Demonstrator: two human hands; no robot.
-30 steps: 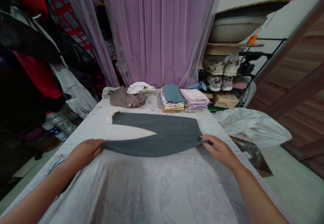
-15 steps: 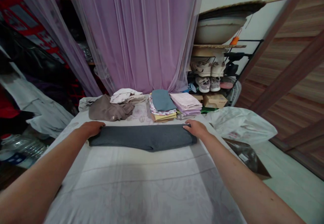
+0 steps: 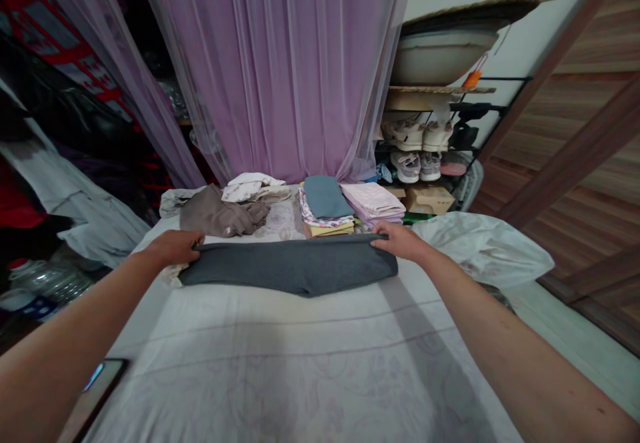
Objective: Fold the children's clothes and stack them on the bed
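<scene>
Dark grey trousers (image 3: 295,266), folded lengthwise into a long strip, stretch across the sheet between my hands. My left hand (image 3: 177,246) pinches the upper left corner. At the upper right corner, my right hand (image 3: 397,239) grips the cloth between thumb and fingers. The strip's far edge is lifted a little, and its lower edge sags toward the middle. Beyond it lie a crumpled brown garment (image 3: 220,213), a folded stack topped by a blue-grey cloth (image 3: 325,196), and a pile of folded pink cloths (image 3: 373,199).
A pale patterned sheet (image 3: 280,363) covers the surface before me. A phone (image 3: 100,396) lies at its left edge, partly behind my left forearm. Purple curtains (image 3: 290,76) hang at the back. To the right stand a shoe rack (image 3: 420,89) and a white plastic bag (image 3: 485,246).
Both hands have raised the trousers' far edge slightly, the right side most. The view has shifted a little, bringing the phone into sight at lower left.
</scene>
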